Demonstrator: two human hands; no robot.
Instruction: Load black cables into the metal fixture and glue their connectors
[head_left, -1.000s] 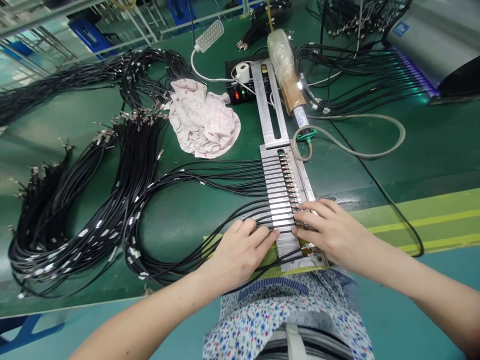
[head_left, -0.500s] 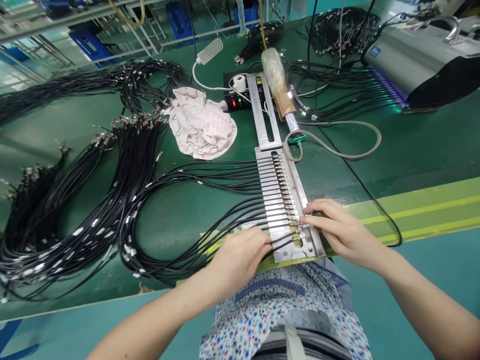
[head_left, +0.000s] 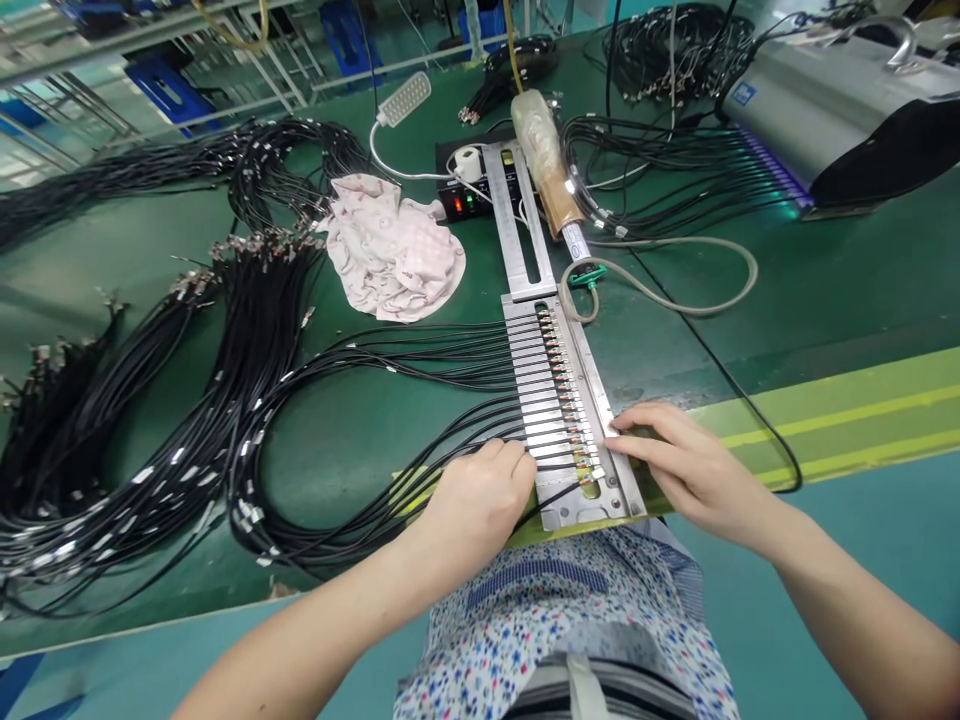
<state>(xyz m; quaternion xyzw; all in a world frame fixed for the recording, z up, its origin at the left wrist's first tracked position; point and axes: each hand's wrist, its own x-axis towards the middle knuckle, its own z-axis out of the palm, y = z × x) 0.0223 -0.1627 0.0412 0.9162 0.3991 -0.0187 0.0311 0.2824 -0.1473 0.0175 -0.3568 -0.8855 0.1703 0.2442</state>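
Note:
A slotted metal fixture (head_left: 559, 400) lies on the green bench in front of me, with several black cables (head_left: 420, 350) laid across its slots and their brass connector tips (head_left: 564, 380) lined up in a row. My left hand (head_left: 480, 500) rests at the fixture's left edge, fingers curled down on the nearest black cables. My right hand (head_left: 686, 465) lies at the fixture's right edge, fingers stretched flat with the tips touching the lowest connectors.
A large bundle of black cables (head_left: 150, 420) covers the bench's left side. A patterned cloth (head_left: 394, 250), a black power box (head_left: 469, 190), a wrapped tool with grey hose (head_left: 551, 170) and a grey machine (head_left: 840, 110) sit farther back. A yellow-green stripe (head_left: 847, 410) marks the bench's near edge.
My left hand has drawn back from the fixture plate to its left edge and curled on the cables. My right hand has slid right, off the connector row. The view shifted slightly.

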